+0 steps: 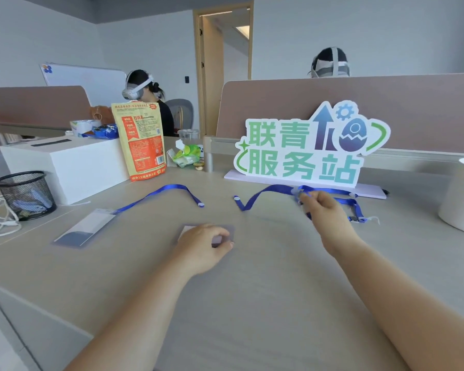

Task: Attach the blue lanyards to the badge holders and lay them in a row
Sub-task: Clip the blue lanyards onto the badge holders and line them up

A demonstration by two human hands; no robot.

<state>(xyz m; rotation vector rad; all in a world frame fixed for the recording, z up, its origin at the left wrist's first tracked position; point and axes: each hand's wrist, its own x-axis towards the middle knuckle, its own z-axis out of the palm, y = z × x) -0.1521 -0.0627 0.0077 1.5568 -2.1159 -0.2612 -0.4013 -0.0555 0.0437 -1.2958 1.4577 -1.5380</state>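
Observation:
A clear badge holder (86,227) lies at the left of the desk with a blue lanyard (158,193) clipped to its top end and curving off to the right. A second badge holder (186,229) lies flat in the middle, and my left hand (202,245) rests on it, pinching its near right edge. To the right, loose blue lanyards (255,200) lie tangled before the sign. My right hand (323,210) reaches into them and pinches a lanyard near its clip. A metal clip (354,219) of another lanyard lies further right.
A standing sign with green characters (306,148) blocks the back of the desk. A white box (65,162), an orange snack bag (142,140) and a black mesh cup (24,194) stand at left. A white round container (461,194) stands at the right edge. Two people sit beyond.

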